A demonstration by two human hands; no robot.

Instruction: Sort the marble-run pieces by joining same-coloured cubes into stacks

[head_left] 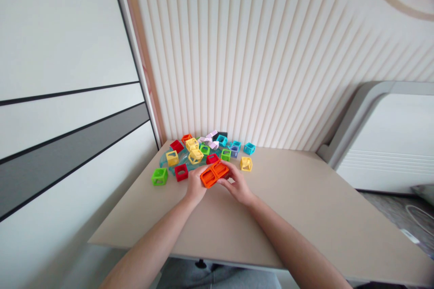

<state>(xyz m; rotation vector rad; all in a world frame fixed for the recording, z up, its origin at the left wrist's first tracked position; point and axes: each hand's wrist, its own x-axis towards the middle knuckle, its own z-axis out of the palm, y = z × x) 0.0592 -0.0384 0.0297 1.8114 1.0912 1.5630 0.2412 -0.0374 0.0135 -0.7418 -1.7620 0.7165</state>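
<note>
Between my two hands, above the table, is an orange piece made of two open cube blocks (214,174) side by side, tilted so its hollow faces show. My left hand (196,184) grips its left end. At the other end, my right hand (237,184) closes on it with the thumb along the near edge. Just behind lies a red block (212,158), partly covered by the orange piece. Left of my left hand sit a red cube block (181,172) and a green cube block (159,176). A yellow cube block (246,164) stands beyond my right hand.
Several coloured cube blocks, including a yellow one (195,156), pile up on a translucent teal bag or sheet (164,159) at the back left of the table (288,207). Pale pink pieces (213,144) lie among them. A ribbed wall (237,54) bounds the back, a white panel (68,167) the left.
</note>
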